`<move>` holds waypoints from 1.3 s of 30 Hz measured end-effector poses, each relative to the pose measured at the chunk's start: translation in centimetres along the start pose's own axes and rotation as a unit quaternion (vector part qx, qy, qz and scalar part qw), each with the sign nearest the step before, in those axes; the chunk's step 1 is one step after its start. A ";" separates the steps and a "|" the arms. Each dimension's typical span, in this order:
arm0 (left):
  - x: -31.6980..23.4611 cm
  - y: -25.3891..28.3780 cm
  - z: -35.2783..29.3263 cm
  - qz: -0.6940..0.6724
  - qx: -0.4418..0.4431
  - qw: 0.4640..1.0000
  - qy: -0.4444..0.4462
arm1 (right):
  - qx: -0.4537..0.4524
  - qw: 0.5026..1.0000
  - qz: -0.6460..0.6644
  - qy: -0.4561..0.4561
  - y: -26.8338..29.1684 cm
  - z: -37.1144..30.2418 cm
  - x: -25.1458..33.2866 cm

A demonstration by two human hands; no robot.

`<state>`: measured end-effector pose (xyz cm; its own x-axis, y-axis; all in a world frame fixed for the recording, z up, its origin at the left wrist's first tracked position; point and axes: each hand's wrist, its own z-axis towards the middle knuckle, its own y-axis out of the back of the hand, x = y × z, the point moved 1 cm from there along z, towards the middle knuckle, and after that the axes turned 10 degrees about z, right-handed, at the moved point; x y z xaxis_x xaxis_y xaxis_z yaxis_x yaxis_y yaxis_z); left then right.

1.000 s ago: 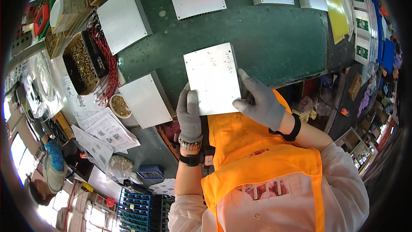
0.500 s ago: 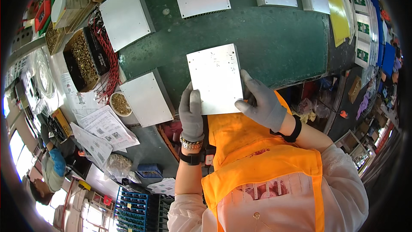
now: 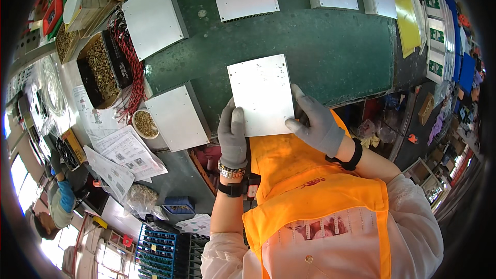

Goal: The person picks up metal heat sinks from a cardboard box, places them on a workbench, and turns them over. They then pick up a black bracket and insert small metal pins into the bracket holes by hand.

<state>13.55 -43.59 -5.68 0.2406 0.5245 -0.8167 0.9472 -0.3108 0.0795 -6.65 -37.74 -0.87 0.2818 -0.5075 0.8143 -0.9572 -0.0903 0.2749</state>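
Observation:
Between my two gloved hands is a flat white metal box (image 3: 261, 95), its broad face up, with small holes near the corners and some dark marks at the upper right. My left hand (image 3: 232, 133) grips its left edge, thumb on the face. My right hand (image 3: 316, 124) holds the lower right edge, the thumb tip at the face and the fingers partly hidden behind. The box is at the near edge of the green work surface (image 3: 330, 46). A similar white metal box (image 3: 178, 119) lies left of my left hand.
More white boxes stand along the far side, among them one box (image 3: 154, 19) at the left. Red twisted wires (image 3: 135, 54), a carton of small brass-coloured parts (image 3: 101, 67), a round tub (image 3: 145, 124) and printed sheets (image 3: 129, 152) lie left. A yellow sheet (image 3: 408, 26) lies right. A person (image 3: 59, 206) is at far left.
The held box has shifted very slightly to the right and its face looks less glaring. Both hands keep their grip. The person at far left has moved a little.

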 end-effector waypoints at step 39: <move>1.0 -0.1 0.3 0.321 -0.002 0.943 -0.091 | 0.063 0.986 0.100 -0.114 0.5 1.2 -3.3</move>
<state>13.63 -43.25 -6.64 0.7242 0.0839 -0.6844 0.6195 -0.5150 0.5924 -8.17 -37.14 -4.01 0.0777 -0.7039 0.7061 -0.9968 -0.0674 0.0424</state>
